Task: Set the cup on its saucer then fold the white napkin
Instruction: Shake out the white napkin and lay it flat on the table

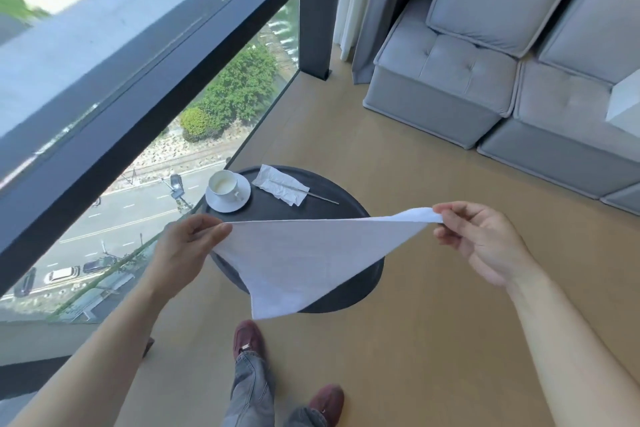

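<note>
The white cup (224,186) stands on its white saucer (242,204) at the far left of a small round black table (325,210). I hold the white napkin (304,253) stretched in the air above the table, hanging down in a triangle. My left hand (187,246) pinches its left corner. My right hand (481,239) pinches its right corner. The napkin hides the near part of the tabletop.
A crumpled paper wrapper (280,186) and a thin metal stick (323,198) lie at the table's far side. A glass balcony wall (194,135) with a dark rail runs along the left. Grey sofa modules (485,80) stand at the right. My feet (247,340) are below the table.
</note>
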